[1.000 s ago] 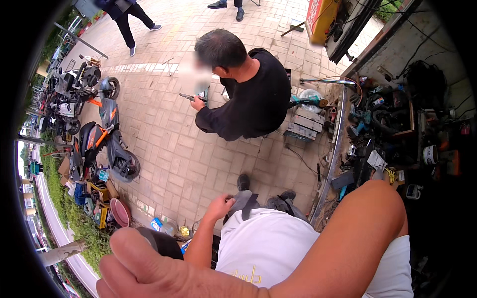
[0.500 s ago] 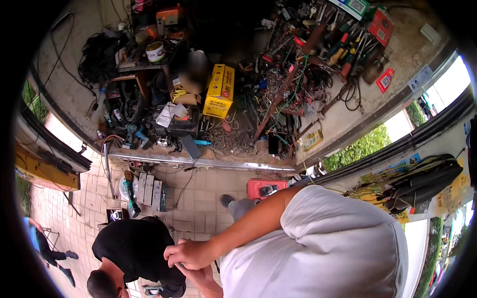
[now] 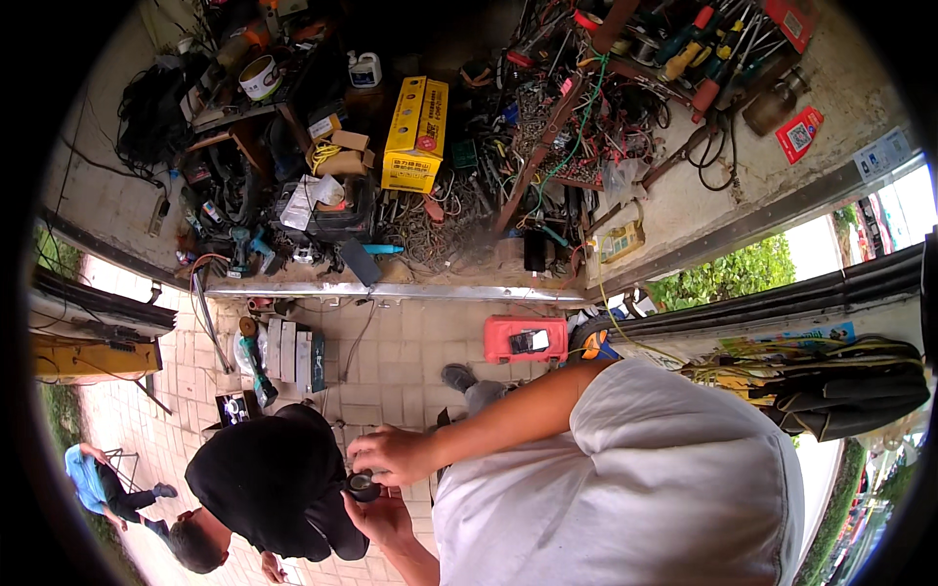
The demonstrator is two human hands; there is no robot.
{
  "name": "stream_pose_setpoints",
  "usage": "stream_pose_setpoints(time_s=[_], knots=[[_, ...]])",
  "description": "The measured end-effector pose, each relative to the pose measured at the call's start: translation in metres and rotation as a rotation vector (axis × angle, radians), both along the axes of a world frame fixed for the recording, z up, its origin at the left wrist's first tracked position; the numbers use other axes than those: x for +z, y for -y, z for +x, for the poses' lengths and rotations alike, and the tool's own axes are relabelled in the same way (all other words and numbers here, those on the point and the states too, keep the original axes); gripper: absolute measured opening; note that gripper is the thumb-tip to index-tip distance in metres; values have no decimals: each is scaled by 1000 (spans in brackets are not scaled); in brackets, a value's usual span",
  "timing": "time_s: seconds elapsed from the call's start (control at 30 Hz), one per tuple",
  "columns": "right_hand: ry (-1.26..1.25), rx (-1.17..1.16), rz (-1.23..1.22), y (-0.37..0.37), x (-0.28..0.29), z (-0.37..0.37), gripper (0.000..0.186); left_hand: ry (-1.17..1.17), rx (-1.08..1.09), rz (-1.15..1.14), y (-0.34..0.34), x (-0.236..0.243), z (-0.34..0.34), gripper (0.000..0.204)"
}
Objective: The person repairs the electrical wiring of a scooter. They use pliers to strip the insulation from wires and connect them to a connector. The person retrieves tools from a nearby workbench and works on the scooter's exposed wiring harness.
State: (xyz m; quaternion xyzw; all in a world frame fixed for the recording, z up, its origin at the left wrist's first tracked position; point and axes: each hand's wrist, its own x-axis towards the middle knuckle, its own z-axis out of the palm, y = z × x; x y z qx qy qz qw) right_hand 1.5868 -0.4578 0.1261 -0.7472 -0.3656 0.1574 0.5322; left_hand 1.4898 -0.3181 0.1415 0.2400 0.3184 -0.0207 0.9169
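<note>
A: Where is the black disc (image 3: 364, 486)?
B: Between the two bare hands, in front of the white shirt (image 3: 625, 488).
A: Which hand has it?
B: The left hand (image 3: 389, 522). Its grip is narrow, the fingers pinched on the disc's edge.
A: And the right hand (image 3: 396, 455)?
B: Just beside the disc, on the far side from the left palm, fingers bent. Whether they touch it or grip anything, I cannot tell.
A: What does the disc look like?
B: Small and round, with a dark rim and a paler middle. Finer detail is too small to read.
A: Who is near?
B: A person in black (image 3: 269, 479), bent over, just left of the hands in view. Farther left sits another in blue (image 3: 86, 479).
A: What lies on the paving (image 3: 391, 344)?
B: A red case (image 3: 499, 342) with a phone (image 3: 530, 341) on it, and a green grinder (image 3: 258, 371) beside some grey blocks (image 3: 287, 350).
A: And past the metal sill (image 3: 410, 291)?
B: A yellow box (image 3: 415, 137) stands amid heaped tools, a drill (image 3: 239, 252) near the edge.
</note>
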Motion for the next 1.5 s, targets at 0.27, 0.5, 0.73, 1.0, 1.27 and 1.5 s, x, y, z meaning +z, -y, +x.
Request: stream_pose_setpoints(time_s=[0.27,0.5,0.73,1.0,1.27,1.5], knots=[[-61,233,-641,84,-107,36,27,-194,391,31,8,-13,-52,33],[-301,-179,-1006,189,-174,52,27,-223,255,-69,-5,-81,-48,24],[-441,-306,-869,226,-195,59,24,-252,276,-66,-1,-93,-16,17],[-521,-147,-812,262,-287,165,20,-453,355,108,53,-50,-16,28],[-215,-23,-861,128,-287,296,15,-454,894,82,103,-51,-126,20],[-107,359,-599,-2,-204,184,29,-627,773,-19,107,-135,-208,14]])
